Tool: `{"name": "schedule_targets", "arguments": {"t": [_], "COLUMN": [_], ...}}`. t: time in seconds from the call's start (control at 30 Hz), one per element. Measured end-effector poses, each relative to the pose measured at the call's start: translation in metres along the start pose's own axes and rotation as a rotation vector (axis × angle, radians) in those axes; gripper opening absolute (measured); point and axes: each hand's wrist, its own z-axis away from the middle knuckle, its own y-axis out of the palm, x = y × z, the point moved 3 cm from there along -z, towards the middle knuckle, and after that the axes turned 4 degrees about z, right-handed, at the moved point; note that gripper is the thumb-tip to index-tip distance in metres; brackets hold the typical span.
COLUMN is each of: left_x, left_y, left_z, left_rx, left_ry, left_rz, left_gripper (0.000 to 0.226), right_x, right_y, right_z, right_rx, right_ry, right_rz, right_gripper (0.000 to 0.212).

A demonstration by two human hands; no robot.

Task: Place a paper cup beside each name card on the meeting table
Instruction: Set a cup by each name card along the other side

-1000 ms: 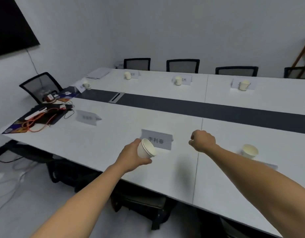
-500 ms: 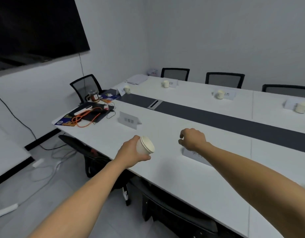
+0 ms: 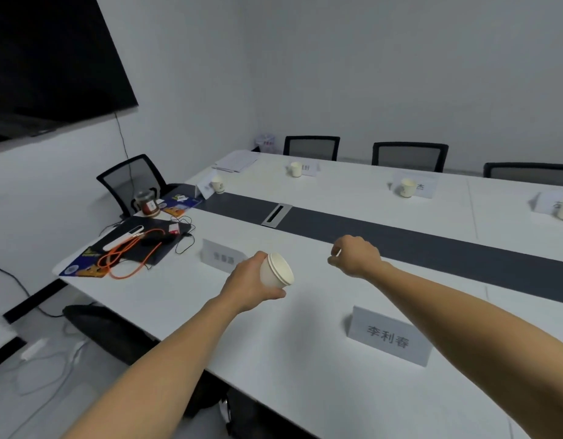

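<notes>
The cup (image 3: pixel 276 270), tipped sideways, sits in the left hand (image 3: pixel 248 285)'s curled fingers above the table (image 3: pixel 179 296). Thin paper: light, crushable, best held gently round its wall. A card (image 3: pixel 221 256) stands just beyond the fingers, open tabletop beside it, the table edge nearer. The right hand (image 3: pixel 356 256) is fisted, seemingly empty.

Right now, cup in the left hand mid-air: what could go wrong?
1. The left hand grips the paper cup tilted sideways above the table; set down so, it may tip and roll.
2. Neither the near name card nor the far name card has a cup; one might get skipped.
</notes>
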Motion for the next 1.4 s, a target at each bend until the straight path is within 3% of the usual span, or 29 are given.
{"name": "schedule_targets", "arguments": {"t": [0.47,0.67,0.87,1.2,1.4], "left_x": [-0.002,-0.005,-0.008,-0.012,0.021], "left_y": [0.057,0.082,0.102,0.120,0.125], "left_z": [-0.117,-0.143,-0.143,-0.143,-0.144], "left_rx": [0.321,0.483,0.588,0.607,0.603], "left_ry": [0.200,0.314,0.344,0.340,0.217], "left_rz": [-0.038,-0.020,0.003,-0.016,-0.072], "left_gripper": [0.075,0.071,0.068,0.066,0.072], "right_x": [-0.019,-0.020,-0.032,-0.064,-0.135], "right_y": [0.030,0.042,0.051,0.051,0.037], "right_z": [-0.041,-0.038,-0.025,-0.024,-0.026], "right_rx": [0.087,0.065,0.022,0.025,-0.208], "right_ry": [0.184,0.307,0.391,0.382,0.660], "right_rz": [-0.477,-0.539,-0.610,-0.632,-0.676], "right_gripper": [0.023,0.013,0.017,0.004,0.007]}}
